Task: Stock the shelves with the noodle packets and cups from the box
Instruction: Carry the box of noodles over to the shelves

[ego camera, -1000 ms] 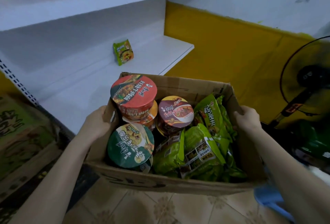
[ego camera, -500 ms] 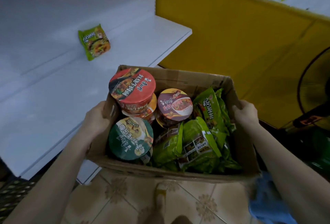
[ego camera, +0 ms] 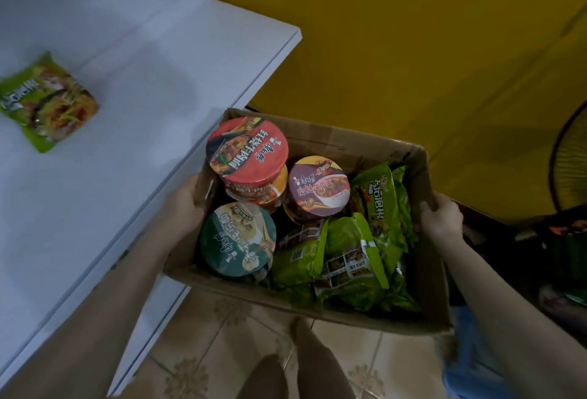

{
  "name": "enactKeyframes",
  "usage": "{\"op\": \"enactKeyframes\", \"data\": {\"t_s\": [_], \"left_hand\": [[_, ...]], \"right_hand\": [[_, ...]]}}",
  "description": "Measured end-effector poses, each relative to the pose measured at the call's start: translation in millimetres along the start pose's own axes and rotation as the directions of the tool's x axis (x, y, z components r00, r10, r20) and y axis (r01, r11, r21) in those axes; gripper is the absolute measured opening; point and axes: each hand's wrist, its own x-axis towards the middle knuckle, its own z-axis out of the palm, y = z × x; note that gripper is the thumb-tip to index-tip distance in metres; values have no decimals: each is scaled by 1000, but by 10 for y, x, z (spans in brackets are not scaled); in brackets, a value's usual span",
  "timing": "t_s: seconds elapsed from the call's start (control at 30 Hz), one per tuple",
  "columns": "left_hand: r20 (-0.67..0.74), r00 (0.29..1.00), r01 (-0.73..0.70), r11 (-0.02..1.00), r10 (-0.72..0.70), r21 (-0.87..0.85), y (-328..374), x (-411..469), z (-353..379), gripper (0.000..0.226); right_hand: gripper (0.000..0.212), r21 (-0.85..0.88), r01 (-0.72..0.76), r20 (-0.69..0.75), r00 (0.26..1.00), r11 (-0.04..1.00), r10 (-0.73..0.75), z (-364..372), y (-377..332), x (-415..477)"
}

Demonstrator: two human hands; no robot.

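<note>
The white shelf (ego camera: 143, 112) fills the upper left and left of the frame, and its front edge runs down toward the lower left. A yellow wall (ego camera: 413, 49) takes the upper right. Patterned floor tiles (ego camera: 222, 351) show along the bottom.

I hold the cardboard box (ego camera: 317, 306) in the middle of the frame, open at the top. Its left side is just beside the shelf's front edge. A heap of green noodle packets (ego camera: 359, 249) fills the right half of the box, some lying flat and some standing on end against the right wall.

Three cups stand out in the left half. The red-lidded cup (ego camera: 247, 150) sits highest, at the far left corner, stacked on an orange-lidded cup (ego camera: 276, 185). The green-lidded cup (ego camera: 236, 238) is nearest the bottom of the frame, and the maroon-lidded cup (ego camera: 317, 187) stands between the red one and the packets.

One single green packet (ego camera: 47, 103) lies on the shelf at the far left, well apart from the box.

My left hand (ego camera: 182, 204) clasps the box's left wall from outside. My right hand (ego camera: 443, 220) grips the right wall, fingers curled over its rim. A fan's wire guard (ego camera: 568, 160) shows at the right edge.
</note>
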Motion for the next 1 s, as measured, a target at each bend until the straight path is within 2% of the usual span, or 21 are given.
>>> {"op": "enactKeyframes", "data": {"t_s": [0.1, 0.17, 0.3, 0.4, 0.57, 0.8, 1.0], "left_hand": [[37, 999, -1, 1000, 1, 0, 210, 436, 254, 27], [75, 997, -21, 1000, 22, -7, 295, 755, 424, 39], [140, 989, -37, 999, 41, -36, 406, 1324, 778, 47], [161, 986, -43, 999, 44, -9, 499, 1714, 1065, 34], [196, 975, -112, 993, 101, 47, 540, 2371, 1560, 36], [248, 962, -137, 988, 115, 74, 301, 3148, 2377, 45], [255, 960, -144, 984, 113, 106, -172, 3792, 3264, 47]], "right_hand": [[30, -5, -44, -20, 999, 999, 44, 30, 48, 426], [29, -1, -84, -35, 996, 996, 84, 57, 85, 692], [30, 28, -181, -44, 982, 983, 182, 123, 144, 1159], [33, 52, -240, -61, 968, 969, 243, 213, 210, 1474], [33, 85, -304, -90, 946, 949, 311, 458, 344, 2002], [26, 123, -338, -110, 930, 933, 351, 1064, 736, 2766], [32, 117, -340, -112, 929, 933, 353, 1837, 1224, 3496]]}}
